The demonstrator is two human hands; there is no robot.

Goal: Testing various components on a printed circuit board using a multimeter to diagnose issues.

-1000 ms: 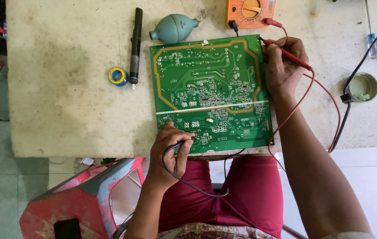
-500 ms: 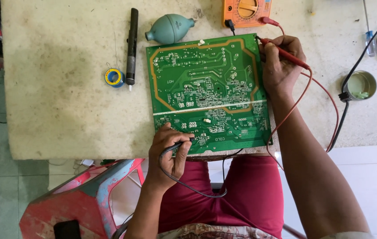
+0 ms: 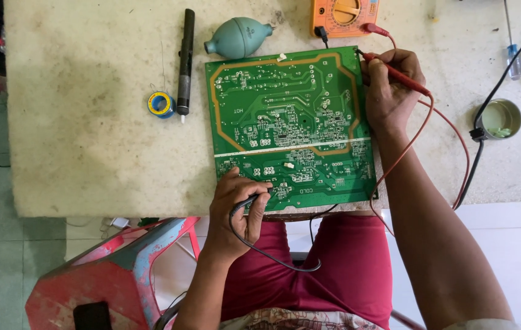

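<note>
You're probing the flat green circuit board (image 3: 291, 125): left hand (image 3: 236, 211) pinches the black probe (image 3: 254, 198) on its near edge, right hand (image 3: 389, 91) grips the red probe (image 3: 395, 70) at its far corner; next, hold both tips steady.

You are at an electronics repair bench. On the worn beige felt table (image 3: 89, 153) lie a green circuit board (image 3: 291, 122) and, at the far edge, an orange multimeter (image 3: 343, 15). A black soldering pen (image 3: 184, 61) and teal rubber blower (image 3: 239, 36) lie to the board's left.
</note>
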